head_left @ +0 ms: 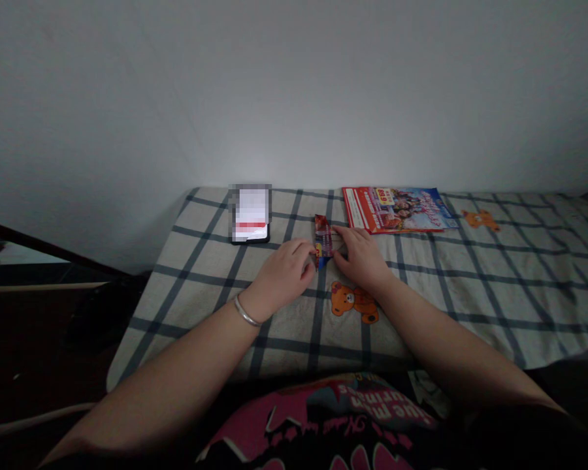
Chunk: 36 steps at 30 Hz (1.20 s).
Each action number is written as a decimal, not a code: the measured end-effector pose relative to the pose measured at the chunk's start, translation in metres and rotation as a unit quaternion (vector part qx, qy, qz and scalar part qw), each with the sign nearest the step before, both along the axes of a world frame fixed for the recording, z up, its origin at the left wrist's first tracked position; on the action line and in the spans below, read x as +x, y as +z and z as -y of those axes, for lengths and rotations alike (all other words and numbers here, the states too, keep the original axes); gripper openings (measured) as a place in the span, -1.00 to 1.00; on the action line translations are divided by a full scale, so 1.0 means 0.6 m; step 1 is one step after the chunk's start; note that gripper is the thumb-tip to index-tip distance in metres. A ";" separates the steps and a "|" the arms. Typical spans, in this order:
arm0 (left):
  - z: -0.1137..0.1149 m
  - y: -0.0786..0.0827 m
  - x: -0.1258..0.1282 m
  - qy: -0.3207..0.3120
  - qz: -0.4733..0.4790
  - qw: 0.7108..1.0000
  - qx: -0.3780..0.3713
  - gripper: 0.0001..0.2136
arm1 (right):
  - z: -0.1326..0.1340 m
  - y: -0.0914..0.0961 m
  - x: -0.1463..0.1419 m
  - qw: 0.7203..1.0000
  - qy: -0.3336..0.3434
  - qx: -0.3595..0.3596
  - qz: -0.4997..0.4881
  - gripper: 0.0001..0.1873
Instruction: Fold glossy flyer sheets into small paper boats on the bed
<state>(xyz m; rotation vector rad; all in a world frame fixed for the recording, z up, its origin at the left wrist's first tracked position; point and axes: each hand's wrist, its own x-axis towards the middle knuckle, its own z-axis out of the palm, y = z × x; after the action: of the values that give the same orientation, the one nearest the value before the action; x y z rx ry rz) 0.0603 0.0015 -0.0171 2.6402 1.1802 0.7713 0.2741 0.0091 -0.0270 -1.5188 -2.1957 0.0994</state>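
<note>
A small piece of folded printed paper [323,236], red and dark blue with a yellow patch, lies on the checked cloth between my hands. My left hand [294,264] has its fingers curled in a pinch at the paper's lower left edge. At the paper's right edge, the thumb and forefinger of my right hand [360,256] hold it, with the other fingers bent over the cloth. Parts of both hands' fingertips are hard to make out in the dim light.
Glossy printed flyers [396,210] lie in a stack at the back right. A phone [251,212] with a lit screen, partly blurred out, is at the back left. The checked cloth [200,261] with bear prints covers the surface up to a white wall [294,91].
</note>
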 end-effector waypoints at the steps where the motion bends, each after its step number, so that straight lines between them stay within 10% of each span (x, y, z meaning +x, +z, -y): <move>1: -0.001 -0.003 0.000 0.018 0.000 1.000 0.017 -0.73 | 0.000 0.000 0.000 1.000 0.004 0.000 0.000 -0.49; 14: -0.020 -0.020 -0.003 0.024 0.039 0.998 -0.049 -0.57 | 0.008 0.003 -0.016 0.991 0.043 -0.046 -0.116 -0.45; 24: -0.005 -0.005 0.001 -0.107 0.109 0.987 -0.051 -0.49 | 0.005 -0.017 -0.022 0.910 0.074 -0.147 -0.380 -0.31; 36: -0.009 -0.007 0.007 -0.081 0.156 0.981 -0.076 -0.61 | 0.008 -0.017 -0.023 0.916 0.134 -0.121 -0.358 -0.34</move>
<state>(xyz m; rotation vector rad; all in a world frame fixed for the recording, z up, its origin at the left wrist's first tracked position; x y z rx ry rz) 0.0644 0.0066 -0.0215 2.3470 0.8904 0.9767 0.2602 0.0041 -0.0372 -1.0352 -1.7960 0.8970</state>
